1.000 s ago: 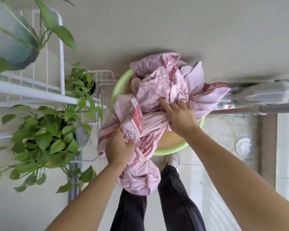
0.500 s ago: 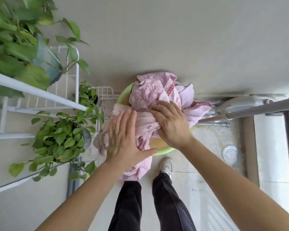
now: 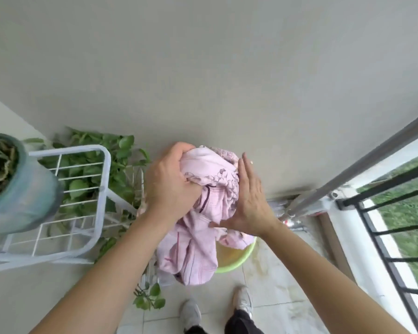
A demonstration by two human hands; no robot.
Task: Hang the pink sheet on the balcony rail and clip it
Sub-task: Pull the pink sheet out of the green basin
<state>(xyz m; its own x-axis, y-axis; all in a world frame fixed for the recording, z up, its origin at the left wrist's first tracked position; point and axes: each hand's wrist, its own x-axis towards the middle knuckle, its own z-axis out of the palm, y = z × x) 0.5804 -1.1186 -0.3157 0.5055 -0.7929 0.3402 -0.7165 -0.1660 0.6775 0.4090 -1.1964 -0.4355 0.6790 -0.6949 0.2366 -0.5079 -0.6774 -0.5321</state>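
Observation:
The pink sheet (image 3: pixel 204 213) is a crumpled bundle lifted in front of me, its lower folds hanging over a green basin (image 3: pixel 237 259) on the floor. My left hand (image 3: pixel 171 184) is clenched on the bundle's upper left side. My right hand (image 3: pixel 250 201) presses flat against its right side, fingers straight and together. The balcony rail (image 3: pixel 362 165), a grey metal bar, runs diagonally at the right, apart from the sheet. No clip is in sight.
A white wire plant rack (image 3: pixel 87 203) stands at the left with leafy plants (image 3: pixel 101 165) and a teal pot (image 3: pixel 22 189). Black railing bars (image 3: pixel 396 232) close the right edge. A plain wall fills the top. My shoes (image 3: pixel 191 314) stand on the tiled floor.
The sheet has come up out of the basin as a bundle. My left hand went from flat on it to clenched on it. The view has swung right, showing the rail and railing.

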